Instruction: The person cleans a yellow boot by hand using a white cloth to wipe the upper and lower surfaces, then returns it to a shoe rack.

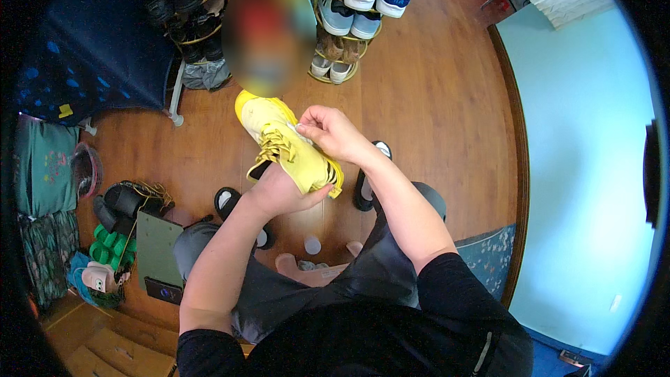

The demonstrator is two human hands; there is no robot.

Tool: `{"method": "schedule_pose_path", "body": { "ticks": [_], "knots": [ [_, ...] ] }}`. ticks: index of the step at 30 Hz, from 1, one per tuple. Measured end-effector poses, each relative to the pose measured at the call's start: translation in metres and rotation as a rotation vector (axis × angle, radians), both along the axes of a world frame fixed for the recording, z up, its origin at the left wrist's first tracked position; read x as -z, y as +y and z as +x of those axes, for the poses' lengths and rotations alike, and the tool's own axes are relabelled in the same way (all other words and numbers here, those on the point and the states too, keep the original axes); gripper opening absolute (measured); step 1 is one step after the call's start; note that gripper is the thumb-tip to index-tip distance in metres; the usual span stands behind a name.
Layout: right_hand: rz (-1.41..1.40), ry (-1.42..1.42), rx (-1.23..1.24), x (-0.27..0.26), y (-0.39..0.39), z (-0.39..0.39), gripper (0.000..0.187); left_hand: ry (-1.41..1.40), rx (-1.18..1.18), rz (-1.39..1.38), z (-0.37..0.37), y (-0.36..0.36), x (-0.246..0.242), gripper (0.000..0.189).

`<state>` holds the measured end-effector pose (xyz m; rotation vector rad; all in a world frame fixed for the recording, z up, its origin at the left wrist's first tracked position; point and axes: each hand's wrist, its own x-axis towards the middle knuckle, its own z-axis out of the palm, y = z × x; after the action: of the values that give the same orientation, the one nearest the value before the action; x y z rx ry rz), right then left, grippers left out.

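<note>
A yellow lace-up sneaker [306, 159] is held up over the wooden floor, its toe pointing up and left. My left hand [282, 191] grips it at the heel, with the fingers partly inside the opening and the thumb by the heel tab. Against the side of the shoe, my right hand [330, 131] pinches a small white thing [294, 126] between thumb and fingertips; what it is cannot be told. Yellow laces [276, 144] lie across the shoe's tongue.
Tiered racks of shoes [348, 26] stand ahead, partly behind a blurred patch. A dark blue cloth-covered piece [104, 47] is at left. Black slippers [125, 207], green footwear [110, 246] and a green board [157, 251] lie lower left. A pale blue wall [576, 141] bounds the right.
</note>
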<state>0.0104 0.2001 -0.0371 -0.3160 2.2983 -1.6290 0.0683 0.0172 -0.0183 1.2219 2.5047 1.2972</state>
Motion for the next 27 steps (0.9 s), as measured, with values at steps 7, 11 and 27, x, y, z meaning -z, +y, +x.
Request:
{"method": "schedule_pose_path", "body": {
  "ticks": [7,11,27],
  "knots": [
    [0.021,0.3,0.346,0.006,-0.013,-0.031,0.014,0.168,0.168,0.01,0.029,0.023,-0.01,0.031],
    [-0.023,0.086,0.156,0.002,-0.002,-0.023,0.014,0.174,0.013,0.018,0.012,0.014,0.007,0.032],
    [0.061,-0.072,-0.143,-0.044,0.045,0.024,0.012,0.068,-0.26,0.138,-0.015,-0.016,0.001,0.038]
  ]
}}
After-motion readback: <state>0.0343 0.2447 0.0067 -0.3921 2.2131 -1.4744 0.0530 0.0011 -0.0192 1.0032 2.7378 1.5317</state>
